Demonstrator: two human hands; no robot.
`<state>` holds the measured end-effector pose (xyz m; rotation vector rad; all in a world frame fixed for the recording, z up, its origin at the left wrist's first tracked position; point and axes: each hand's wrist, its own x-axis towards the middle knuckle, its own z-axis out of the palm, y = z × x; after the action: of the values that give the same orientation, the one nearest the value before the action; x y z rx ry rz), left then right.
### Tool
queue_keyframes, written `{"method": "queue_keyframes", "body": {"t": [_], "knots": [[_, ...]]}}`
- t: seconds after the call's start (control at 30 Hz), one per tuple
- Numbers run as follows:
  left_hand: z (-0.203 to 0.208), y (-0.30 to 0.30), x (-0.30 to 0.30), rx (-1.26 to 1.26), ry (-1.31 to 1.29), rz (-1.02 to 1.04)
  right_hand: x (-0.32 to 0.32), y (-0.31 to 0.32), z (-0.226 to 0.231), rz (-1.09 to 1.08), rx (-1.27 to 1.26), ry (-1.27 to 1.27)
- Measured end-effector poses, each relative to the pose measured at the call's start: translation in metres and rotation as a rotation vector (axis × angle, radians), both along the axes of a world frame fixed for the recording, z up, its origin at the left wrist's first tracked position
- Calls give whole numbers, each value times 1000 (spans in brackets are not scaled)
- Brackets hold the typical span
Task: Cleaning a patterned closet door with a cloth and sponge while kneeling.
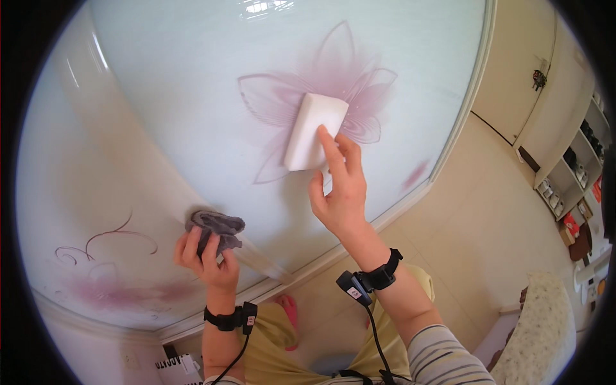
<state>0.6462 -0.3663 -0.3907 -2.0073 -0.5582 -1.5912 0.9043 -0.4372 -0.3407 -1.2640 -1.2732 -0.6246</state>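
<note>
A grey cloth point(217, 222) is bunched in my left hand point(208, 260), whose fingers curl round it. It rests against the pale curved frame strip point(154, 147) between two glass panels. My right hand point(341, 186) grips a thick white sponge point(316, 128), the index finger lying on its face and the thumb near its lower edge. Behind the sponge is the large frosted glass panel point(192, 70), and the sponge covers the middle of a pink flower pattern point(340, 54). How firmly it presses the glass I cannot tell.
A second glass panel point(64, 192) with pink flowers and dark scrolls curves off to the left. The tiled floor point(462, 237) runs below the glass. On the right are a door point(513, 64), a shoe shelf point(568, 160) and a speckled rounded counter point(536, 330). Cables hang from both wristbands.
</note>
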Motion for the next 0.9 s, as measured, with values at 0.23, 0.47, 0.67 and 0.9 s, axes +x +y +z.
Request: {"method": "queue_keyframes", "body": {"t": [0.23,0.47,0.67,0.9], "knots": [[4,-3,2,8,28,27,-12,6,7,-60,59,95],[4,-4,1,5,30,-13,20,20,12,-189,138,259],[1,-4,2,27,74,-30,24,13,25,-144,176,282],[3,-4,2,26,29,-29,-43,12,26,127,71,-317]]}}
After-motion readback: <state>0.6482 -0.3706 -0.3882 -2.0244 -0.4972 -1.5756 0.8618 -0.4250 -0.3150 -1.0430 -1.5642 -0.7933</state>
